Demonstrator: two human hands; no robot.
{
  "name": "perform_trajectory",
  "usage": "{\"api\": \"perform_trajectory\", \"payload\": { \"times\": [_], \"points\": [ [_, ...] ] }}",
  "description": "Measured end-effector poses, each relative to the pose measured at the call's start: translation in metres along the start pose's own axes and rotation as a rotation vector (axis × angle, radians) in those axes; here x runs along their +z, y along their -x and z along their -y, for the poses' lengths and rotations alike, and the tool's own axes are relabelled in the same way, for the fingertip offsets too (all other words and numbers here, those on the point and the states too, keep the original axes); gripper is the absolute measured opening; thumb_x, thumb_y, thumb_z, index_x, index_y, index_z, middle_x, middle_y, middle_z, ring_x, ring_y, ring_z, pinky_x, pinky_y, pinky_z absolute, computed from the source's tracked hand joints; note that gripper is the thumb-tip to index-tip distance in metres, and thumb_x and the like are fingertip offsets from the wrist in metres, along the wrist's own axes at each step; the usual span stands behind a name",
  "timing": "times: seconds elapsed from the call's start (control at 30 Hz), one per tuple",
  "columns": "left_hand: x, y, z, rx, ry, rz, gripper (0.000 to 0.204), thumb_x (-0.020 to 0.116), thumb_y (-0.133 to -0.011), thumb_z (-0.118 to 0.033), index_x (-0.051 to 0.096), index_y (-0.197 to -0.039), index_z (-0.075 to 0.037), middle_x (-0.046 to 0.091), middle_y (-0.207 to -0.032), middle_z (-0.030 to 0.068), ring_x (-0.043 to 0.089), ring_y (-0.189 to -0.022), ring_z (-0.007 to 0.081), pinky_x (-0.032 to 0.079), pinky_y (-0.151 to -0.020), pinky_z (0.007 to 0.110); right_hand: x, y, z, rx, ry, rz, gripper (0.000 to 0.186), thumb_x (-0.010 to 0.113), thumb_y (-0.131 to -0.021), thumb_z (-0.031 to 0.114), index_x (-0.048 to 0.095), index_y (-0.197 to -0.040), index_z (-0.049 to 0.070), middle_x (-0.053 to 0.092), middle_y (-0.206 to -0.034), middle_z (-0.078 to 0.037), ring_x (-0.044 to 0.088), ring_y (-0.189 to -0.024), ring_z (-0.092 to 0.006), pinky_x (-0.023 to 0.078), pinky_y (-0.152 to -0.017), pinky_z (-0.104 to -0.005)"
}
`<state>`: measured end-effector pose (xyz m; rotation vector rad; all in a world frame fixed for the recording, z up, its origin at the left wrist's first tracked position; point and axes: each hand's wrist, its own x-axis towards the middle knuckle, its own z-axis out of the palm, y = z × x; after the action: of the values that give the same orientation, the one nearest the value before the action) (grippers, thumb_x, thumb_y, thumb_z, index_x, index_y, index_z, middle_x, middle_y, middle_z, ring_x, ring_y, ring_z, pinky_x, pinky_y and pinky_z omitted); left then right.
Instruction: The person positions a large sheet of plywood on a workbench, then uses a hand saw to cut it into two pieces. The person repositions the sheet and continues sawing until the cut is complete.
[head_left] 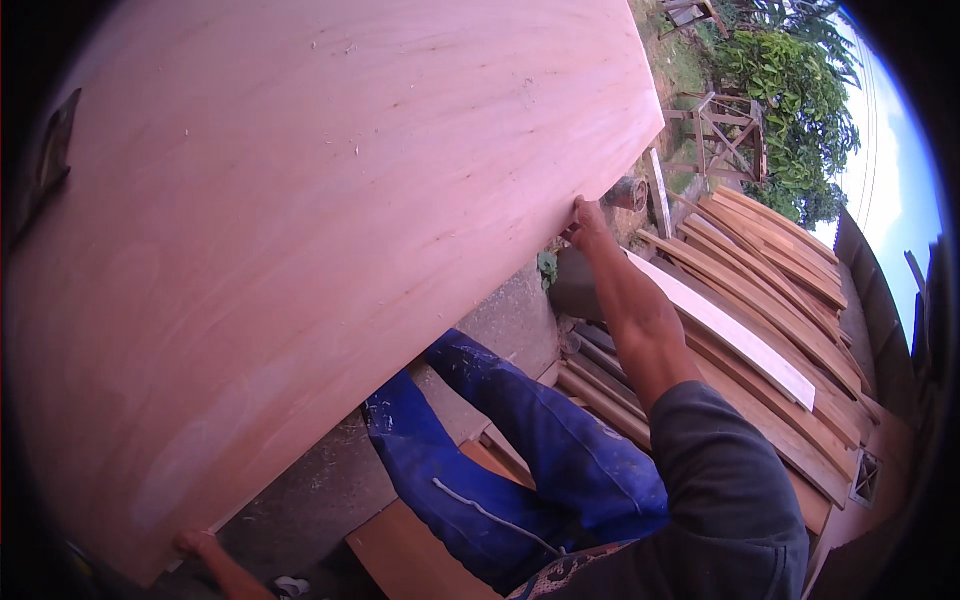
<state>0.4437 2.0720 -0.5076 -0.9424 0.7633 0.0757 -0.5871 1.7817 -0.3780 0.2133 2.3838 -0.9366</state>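
Panel (330,230), wide and thin, reaching away from right hand (583,222) and left hand (195,543), toward the top and the left of the view. Near edge running slantwise, from low on the left side up to the right, with both hands set along this same border, well apart from each other. Long axis not possible to name with certainty, because of far sides passing out of sight. Neither hand nearer than the other, both being in contact. Right hand close to the right corner, thumb toward the upper face, fingers bent at the border: clamped on the panel. Left hand near the lower left end, partly hidden; gripping or only resting, not possible to say. In look, pale pinkish brown wood, rather smooth, with soft streaks of grain, small dark marks, some light specks and a whitish patch toward the lower left. Below the near edge, blue trousers (545,420) with pale spots. Beyond the right arm (645,310), brown planks (775,245) in a pile and one white board (735,335).
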Motion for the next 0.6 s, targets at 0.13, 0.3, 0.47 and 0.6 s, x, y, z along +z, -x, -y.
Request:
{"api": "perform_trajectory", "payload": {
  "times": [0.13, 0.3, 0.47, 0.6],
  "points": [
    [0.003, -0.001, 0.000, 0.001, 0.019, 0.007, 0.036, 0.053, -0.098, -0.039, 0.070, -0.113, -0.012, 0.066, -0.114, 0.0128, 0.066, -0.101, 0.0251, 0.049, -0.086, 0.047, -0.021, -0.033, 0.011, -0.020, 0.008, -0.012, 0.041, 0.061, -0.097, 0.019, 0.047, -0.134, 0.006, 0.057, -0.124, -0.013, 0.060, -0.109, -0.0313, 0.054, -0.086, -0.0572],
    [-0.002, 0.003, -0.003, -0.017, 0.045, 0.005, 0.036, 0.054, -0.098, -0.040, 0.069, -0.116, -0.012, 0.066, -0.116, 0.0119, 0.065, -0.104, 0.0241, 0.049, -0.088, 0.046, -0.004, -0.071, 0.039, -0.040, 0.263, -0.144, 0.036, 0.065, -0.096, 0.019, 0.052, -0.126, 0.004, 0.061, -0.112, -0.014, 0.065, -0.098, -0.0328, 0.055, -0.080, -0.0533],
    [-0.008, 0.004, -0.003, -0.027, 0.081, 0.007, 0.036, 0.055, -0.097, -0.040, 0.067, -0.119, -0.013, 0.065, -0.117, 0.0111, 0.063, -0.106, 0.0230, 0.048, -0.091, 0.044, -0.006, -0.085, 0.044, 0.063, 0.170, -0.140, 0.025, 0.068, -0.094, 0.016, 0.058, -0.114, 0.005, 0.063, -0.100, -0.011, 0.066, -0.095, -0.0278, 0.054, -0.077, -0.0525],
    [-0.012, 0.001, -0.003, -0.038, 0.097, -0.002, 0.037, 0.056, -0.097, -0.040, 0.066, -0.121, -0.013, 0.065, -0.118, 0.0104, 0.062, -0.108, 0.0222, 0.047, -0.093, 0.043, -0.023, -0.092, 0.040, 0.078, 0.018, -0.093, 0.018, 0.071, -0.093, 0.016, 0.061, -0.106, 0.007, 0.063, -0.092, -0.007, 0.064, -0.087, -0.0240, 0.054, -0.074, -0.0508]
  ]
}}
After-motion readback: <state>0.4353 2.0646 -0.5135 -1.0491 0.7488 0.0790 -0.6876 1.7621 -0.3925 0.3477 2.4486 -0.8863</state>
